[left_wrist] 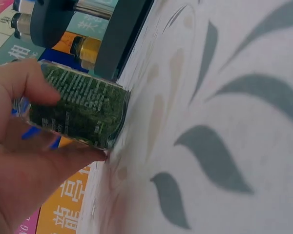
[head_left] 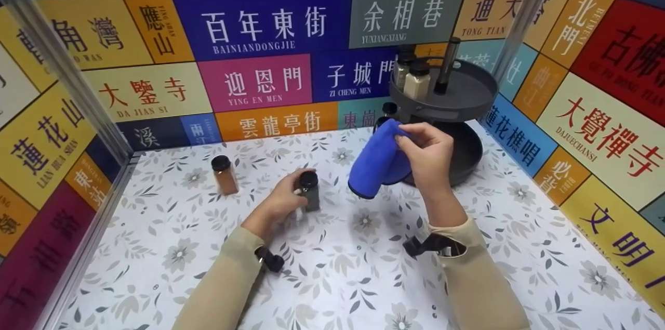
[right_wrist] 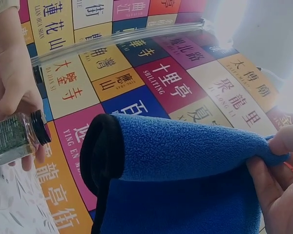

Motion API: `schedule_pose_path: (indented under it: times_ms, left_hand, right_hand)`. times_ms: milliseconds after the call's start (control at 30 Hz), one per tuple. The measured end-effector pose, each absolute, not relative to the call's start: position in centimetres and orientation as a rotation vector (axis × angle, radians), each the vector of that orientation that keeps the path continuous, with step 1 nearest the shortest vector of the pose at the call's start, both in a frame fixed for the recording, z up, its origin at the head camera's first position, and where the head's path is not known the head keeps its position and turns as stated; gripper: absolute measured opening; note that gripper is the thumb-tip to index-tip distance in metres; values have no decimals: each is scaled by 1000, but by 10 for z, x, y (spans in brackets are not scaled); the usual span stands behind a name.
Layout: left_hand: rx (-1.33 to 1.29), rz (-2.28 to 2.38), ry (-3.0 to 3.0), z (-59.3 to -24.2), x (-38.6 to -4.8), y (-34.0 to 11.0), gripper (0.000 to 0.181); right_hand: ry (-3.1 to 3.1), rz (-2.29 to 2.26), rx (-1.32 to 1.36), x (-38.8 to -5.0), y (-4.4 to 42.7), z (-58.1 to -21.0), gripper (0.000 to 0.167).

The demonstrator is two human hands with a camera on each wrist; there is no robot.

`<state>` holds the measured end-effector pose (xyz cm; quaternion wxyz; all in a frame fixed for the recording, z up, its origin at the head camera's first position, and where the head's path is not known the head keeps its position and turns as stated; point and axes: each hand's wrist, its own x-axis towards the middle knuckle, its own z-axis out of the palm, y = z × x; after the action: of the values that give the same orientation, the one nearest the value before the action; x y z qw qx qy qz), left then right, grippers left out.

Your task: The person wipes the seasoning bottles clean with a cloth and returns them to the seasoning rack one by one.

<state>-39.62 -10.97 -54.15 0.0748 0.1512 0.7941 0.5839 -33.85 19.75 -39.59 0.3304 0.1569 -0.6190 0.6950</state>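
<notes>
A small clear jar [head_left: 311,199] with a black lid stands upright on the table, and my left hand [head_left: 283,196] grips it from the left side. In the left wrist view, the jar [left_wrist: 83,109] has dark green, herb-like contents and white print, with thumb and fingers on opposite sides. My right hand [head_left: 430,158] pinches one end of a blue cloth [head_left: 378,159] between thumb and fingers, above the table. The cloth [right_wrist: 185,148] hangs folded over, its black-edged end away from the fingers in the right wrist view. Cloth and jar are apart.
A jar of reddish-brown contents [head_left: 226,180] stands left of my left hand. Behind my right hand is a dark two-tier round rack [head_left: 441,105], with jars including a pale-filled one [head_left: 417,84] on top. Sign-patterned walls border the floral tabletop [head_left: 332,262].
</notes>
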Motion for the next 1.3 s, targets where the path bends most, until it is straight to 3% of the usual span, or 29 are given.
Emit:
schedule_pose_path:
  times_ms: [167, 333, 600, 967, 1300]
  left_hand:
    - [516, 1693, 2430, -540, -397, -112, 75]
    - [403, 1737, 2429, -540, -395, -109, 57]
    - [254, 1911, 2348, -535, -391, -104, 42]
    - [400, 2294, 1849, -479, -359, -84, 29]
    - [493, 2420, 1575, -452, -330, -68, 34]
  right_hand:
    - [-1632, 1821, 408, -337, 195, -396, 14]
    - [-1683, 1793, 410, -337, 192, -398, 13]
    - [-1716, 1783, 432, -338, 188, -403, 14]
    - [-1748, 1688, 475, -337, 174, -410, 15]
    - [-1765, 1540, 681, -326, 146, -425, 22]
